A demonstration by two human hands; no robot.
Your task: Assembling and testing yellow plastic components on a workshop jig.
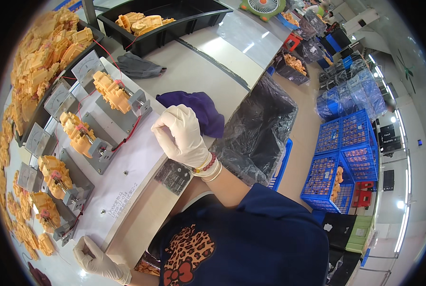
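My right hand (177, 133), in a white glove with bracelets at the wrist, hovers by the front edge of the white board (141, 164). Its fingers curl into a loose fist, with nothing visible in them. My left hand (96, 260), also gloved, is at the board's near left corner, fingers curled and nothing seen inside. Between them stands a row of metal test fixtures (101, 155). They hold yellow plastic housings (77, 133) with red wires, and analog meters (60, 99) stand behind. Neither hand touches a housing. A purple cloth (198, 112) lies beyond my right hand.
Yellow housings are heaped in a bin (41, 62) at the far left; others lie loose behind the fixtures. A black tray (170, 26) and a grey glove (139, 66) lie farther back. Right of the table are a plastic-lined bin (253, 128) and blue crates (325, 176).
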